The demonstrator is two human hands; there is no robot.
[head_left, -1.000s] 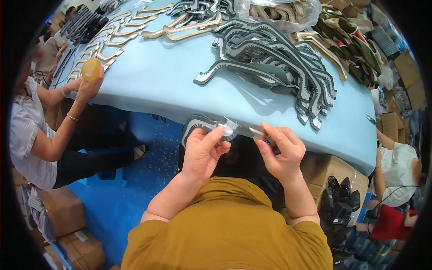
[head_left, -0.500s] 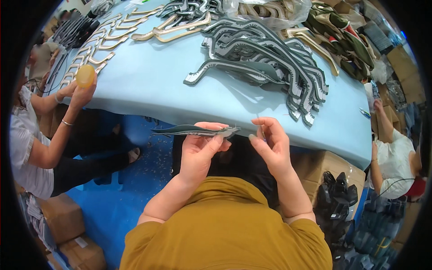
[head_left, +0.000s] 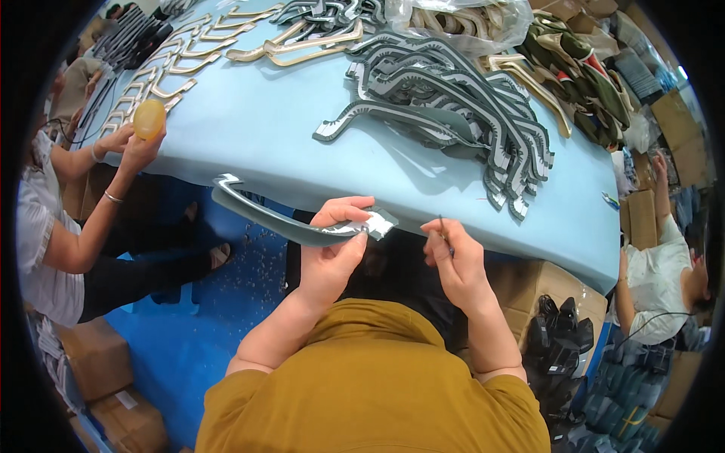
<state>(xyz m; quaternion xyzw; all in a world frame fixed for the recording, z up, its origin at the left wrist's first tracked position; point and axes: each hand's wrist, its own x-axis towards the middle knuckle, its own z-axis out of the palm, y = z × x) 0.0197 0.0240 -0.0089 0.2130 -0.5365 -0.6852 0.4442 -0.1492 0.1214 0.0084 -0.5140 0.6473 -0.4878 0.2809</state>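
My left hand [head_left: 332, 245] is closed on the right end of a curved dark green strip [head_left: 264, 217] with a white inner face. The strip's long arm bows out to the left, off the table's near edge. Apart from it on the right, my right hand [head_left: 457, 260] is pinched on a small thin dark object [head_left: 442, 223]; most of that is hidden by the fingers. Beyond my hands, a pile of similar dark green and grey-white curved strips [head_left: 445, 98] lies on the light blue table [head_left: 249, 136].
Beige curved strips [head_left: 204, 45] lie in rows at the far left. A clear bag [head_left: 461, 26] of beige pieces and olive green pieces [head_left: 578, 68] stand at the back right. A co-worker on the left holds a yellow rounded object [head_left: 149, 119]. A cardboard box [head_left: 540, 287] sits below right.
My left hand has tilted and turned the strip, so its curve and white inner face show, its far end swung up-left. My right hand has moved slightly down and its fingers have closed together.
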